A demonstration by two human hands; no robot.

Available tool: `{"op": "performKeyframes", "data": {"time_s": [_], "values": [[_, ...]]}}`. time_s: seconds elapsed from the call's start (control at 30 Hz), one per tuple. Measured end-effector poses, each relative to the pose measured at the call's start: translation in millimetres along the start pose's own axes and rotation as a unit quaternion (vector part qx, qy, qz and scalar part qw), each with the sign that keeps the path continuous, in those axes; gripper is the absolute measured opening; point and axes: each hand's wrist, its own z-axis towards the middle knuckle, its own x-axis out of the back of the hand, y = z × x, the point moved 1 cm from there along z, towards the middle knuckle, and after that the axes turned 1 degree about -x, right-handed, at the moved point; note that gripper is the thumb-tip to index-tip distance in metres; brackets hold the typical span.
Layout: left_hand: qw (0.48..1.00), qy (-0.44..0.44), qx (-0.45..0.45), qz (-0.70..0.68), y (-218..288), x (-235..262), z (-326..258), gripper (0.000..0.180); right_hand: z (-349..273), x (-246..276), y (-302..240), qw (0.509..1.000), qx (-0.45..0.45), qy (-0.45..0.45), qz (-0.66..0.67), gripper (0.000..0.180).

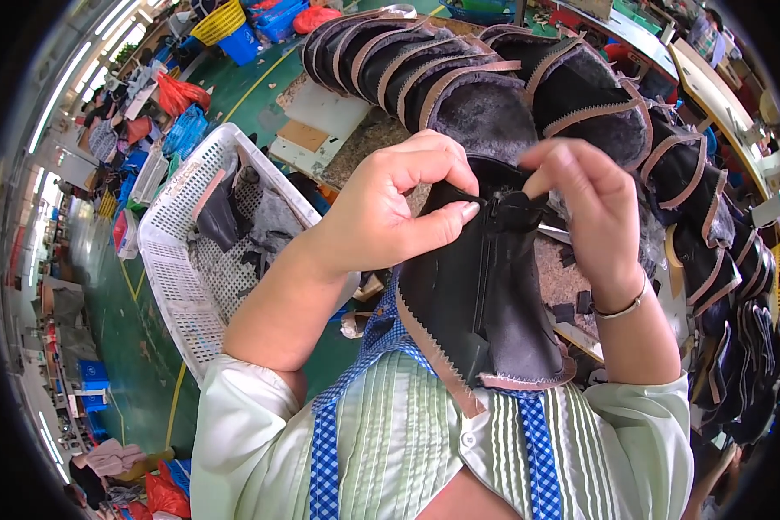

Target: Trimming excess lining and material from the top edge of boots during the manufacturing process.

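A black boot upper [438, 282] with a tan zigzag edge hangs in front of my chest. A dark zipper [484, 286] runs down its middle, and grey fuzzy lining shows at its lower right. My left hand [399, 204] is closed, pinching the upper's top edge beside the zipper between thumb and fingers. My right hand [591, 217] is closed too, with thumb and fingertips at the top right edge, above a small rounded black flap [520, 212]. Its fingertips are slightly blurred. The wrist wears a thin bracelet [622, 305].
Fur-lined boot uppers [481, 108] stand in a row on the bench beyond my hands, and more [706, 251] curve down the right side. A white perforated basket [178, 303] at left holds black and grey pieces. Small black scraps [565, 312] lie on the bench [542, 269].
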Motion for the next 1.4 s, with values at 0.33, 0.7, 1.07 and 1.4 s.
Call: {"op": "performKeyframes", "data": {"time_s": [0.33,0.7,1.07,1.4], "values": [[0.998,0.007,0.013,-0.055,-1.9,-1.7,1.0,0.009,9.3,8.5,7.1,0.948,0.201,-0.194,-0.151,0.015],[0.999,0.04,0.012,0.026,5.3,-9.1,0.1,0.012,2.9,6.7,0.8,0.953,0.183,-0.169,-0.175,0.014],[0.999,0.036,0.022,-0.02,-4.6,-5.9,3.2,0.012,-1.6,15.1,2.1,0.972,0.092,-0.154,-0.151,0.024],[0.999,0.045,-0.003,0.014,-2.3,-6.3,5.7,0.012,-2.2,15.4,1.4,0.972,0.108,-0.142,-0.153,0.024]]}}
